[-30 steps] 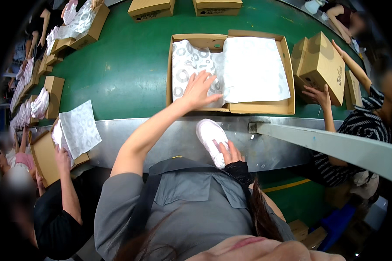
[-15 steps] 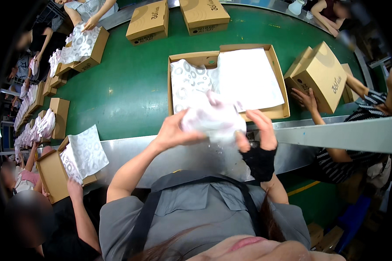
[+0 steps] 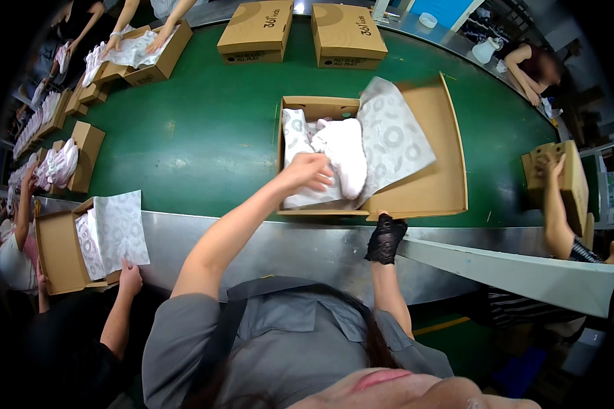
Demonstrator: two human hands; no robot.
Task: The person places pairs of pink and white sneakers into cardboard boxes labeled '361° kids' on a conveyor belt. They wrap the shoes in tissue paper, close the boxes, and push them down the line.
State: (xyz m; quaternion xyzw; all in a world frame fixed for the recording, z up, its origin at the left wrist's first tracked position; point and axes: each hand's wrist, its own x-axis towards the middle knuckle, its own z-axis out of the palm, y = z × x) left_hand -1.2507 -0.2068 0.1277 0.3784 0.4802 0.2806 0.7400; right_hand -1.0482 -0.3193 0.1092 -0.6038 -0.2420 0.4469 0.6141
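Note:
A white-and-pale-pink sneaker (image 3: 350, 157) lies on patterned tissue paper inside an open cardboard shoebox (image 3: 324, 102). My left hand (image 3: 308, 172), a little blurred, is over the box beside the shoe, fingers loosely apart and holding nothing. Another sheet of tissue paper (image 3: 397, 129) stands up from the shoe's right side and leans across the shoebox lid (image 3: 447, 160). My right hand (image 3: 387, 237), in a black fingerless glove, is closed at the lid's near edge, its fingertips partly hidden there.
Two shut shoeboxes (image 3: 349, 37) rest across the green belt (image 3: 205, 129). At left, co-workers handle open boxes with tissue, beside rows of pinkish shoes (image 3: 60, 163). A grey metal bar (image 3: 498, 269) juts out right of my right hand. A person's hands hold boxes (image 3: 569, 177) far right.
The blurred white-and-pink shoe, held between both hands before, now lies in the box. My right hand has moved to the lid's edge. The co-worker's boxes at right are farther away.

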